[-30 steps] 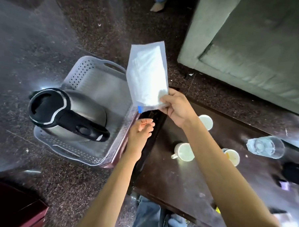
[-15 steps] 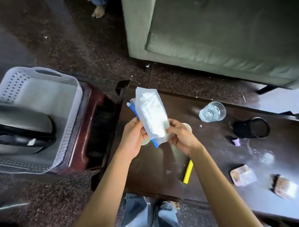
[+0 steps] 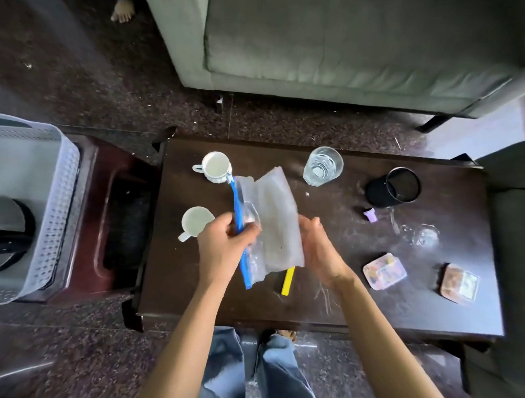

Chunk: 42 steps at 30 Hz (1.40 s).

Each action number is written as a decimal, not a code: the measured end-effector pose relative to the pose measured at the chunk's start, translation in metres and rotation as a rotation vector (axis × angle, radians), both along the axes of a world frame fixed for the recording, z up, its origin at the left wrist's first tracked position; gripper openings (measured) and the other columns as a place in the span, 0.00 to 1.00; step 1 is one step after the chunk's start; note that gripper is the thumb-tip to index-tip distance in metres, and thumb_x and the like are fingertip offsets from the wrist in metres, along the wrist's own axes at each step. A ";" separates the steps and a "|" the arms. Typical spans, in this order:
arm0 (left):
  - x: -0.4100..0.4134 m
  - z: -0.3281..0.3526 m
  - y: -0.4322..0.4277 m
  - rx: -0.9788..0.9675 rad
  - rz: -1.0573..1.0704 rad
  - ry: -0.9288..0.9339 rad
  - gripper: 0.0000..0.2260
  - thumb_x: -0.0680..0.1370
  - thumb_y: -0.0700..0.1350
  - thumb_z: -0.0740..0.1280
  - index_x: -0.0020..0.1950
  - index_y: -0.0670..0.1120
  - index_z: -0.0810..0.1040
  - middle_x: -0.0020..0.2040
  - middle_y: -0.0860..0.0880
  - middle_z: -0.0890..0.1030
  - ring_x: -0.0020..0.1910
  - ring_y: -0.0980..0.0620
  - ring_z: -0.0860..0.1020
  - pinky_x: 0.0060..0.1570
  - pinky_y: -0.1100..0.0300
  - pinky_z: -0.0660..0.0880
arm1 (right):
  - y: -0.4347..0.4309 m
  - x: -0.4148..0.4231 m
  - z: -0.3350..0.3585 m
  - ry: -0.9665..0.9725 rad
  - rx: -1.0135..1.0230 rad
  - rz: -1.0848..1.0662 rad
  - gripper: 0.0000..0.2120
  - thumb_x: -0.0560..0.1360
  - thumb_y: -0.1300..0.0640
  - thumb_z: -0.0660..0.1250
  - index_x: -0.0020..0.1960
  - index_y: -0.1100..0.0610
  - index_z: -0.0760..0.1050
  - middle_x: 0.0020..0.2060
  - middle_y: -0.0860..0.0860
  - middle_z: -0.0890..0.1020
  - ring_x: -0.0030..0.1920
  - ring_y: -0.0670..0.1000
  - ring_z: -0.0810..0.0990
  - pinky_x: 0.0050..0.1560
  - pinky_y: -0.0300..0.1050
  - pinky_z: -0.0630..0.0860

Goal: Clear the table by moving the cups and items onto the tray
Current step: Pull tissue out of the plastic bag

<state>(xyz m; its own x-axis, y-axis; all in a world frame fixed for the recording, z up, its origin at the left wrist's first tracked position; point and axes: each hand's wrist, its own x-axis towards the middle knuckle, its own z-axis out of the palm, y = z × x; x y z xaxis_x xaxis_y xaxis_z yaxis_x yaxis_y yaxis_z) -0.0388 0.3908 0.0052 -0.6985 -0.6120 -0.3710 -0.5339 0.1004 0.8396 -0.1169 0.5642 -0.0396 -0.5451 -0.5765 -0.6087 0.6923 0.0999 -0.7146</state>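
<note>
Bag, clear plastic with a blue zip strip, is held above the centre of the table. Left hand grips the zip edge, fingers curled round it. Right hand lies against the opposite edge; blur hides whether its thumb pinches, so that grip cannot be told.

Recommendation: flatten the bag, keep one firm hold on the zip, and carry it low to the tray at 9 o'clock, passing clear of the cups at 10 and 9 o'clock. Set it beside the kettle.

Surface: dark wood, scratched and dusty. Glass at 12, black holder at 2, packets at 4, yellow stick at 6.

Room: speckled dark floor, green sofa at 12.
</note>
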 end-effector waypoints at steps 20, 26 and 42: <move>0.018 -0.005 0.041 0.250 0.276 -0.060 0.16 0.80 0.55 0.60 0.39 0.48 0.79 0.36 0.51 0.82 0.38 0.54 0.82 0.39 0.61 0.79 | -0.040 0.051 0.006 0.035 -0.140 0.149 0.25 0.72 0.55 0.71 0.66 0.59 0.69 0.54 0.55 0.79 0.53 0.52 0.81 0.53 0.46 0.78; 0.029 -0.007 0.035 -0.090 0.187 -0.068 0.08 0.77 0.51 0.67 0.43 0.48 0.79 0.32 0.54 0.78 0.33 0.60 0.77 0.34 0.72 0.70 | -0.033 0.054 -0.011 -0.110 -0.212 0.097 0.12 0.78 0.61 0.62 0.60 0.60 0.76 0.47 0.61 0.81 0.47 0.57 0.80 0.50 0.51 0.80; 0.037 -0.039 0.084 -0.242 0.130 -0.009 0.05 0.78 0.46 0.66 0.48 0.44 0.76 0.37 0.51 0.81 0.34 0.54 0.77 0.38 0.62 0.73 | 0.002 0.043 -0.020 0.458 0.180 0.259 0.09 0.73 0.71 0.69 0.52 0.63 0.77 0.43 0.53 0.84 0.45 0.45 0.83 0.51 0.37 0.78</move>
<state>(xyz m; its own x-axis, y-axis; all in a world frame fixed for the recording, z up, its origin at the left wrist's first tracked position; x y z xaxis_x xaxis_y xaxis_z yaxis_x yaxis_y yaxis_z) -0.0014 0.4748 -0.0336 -0.6054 -0.7680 -0.2091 -0.5631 0.2275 0.7944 -0.0738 0.5657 -0.0598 -0.6313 -0.6356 -0.4443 0.2518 0.3739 -0.8926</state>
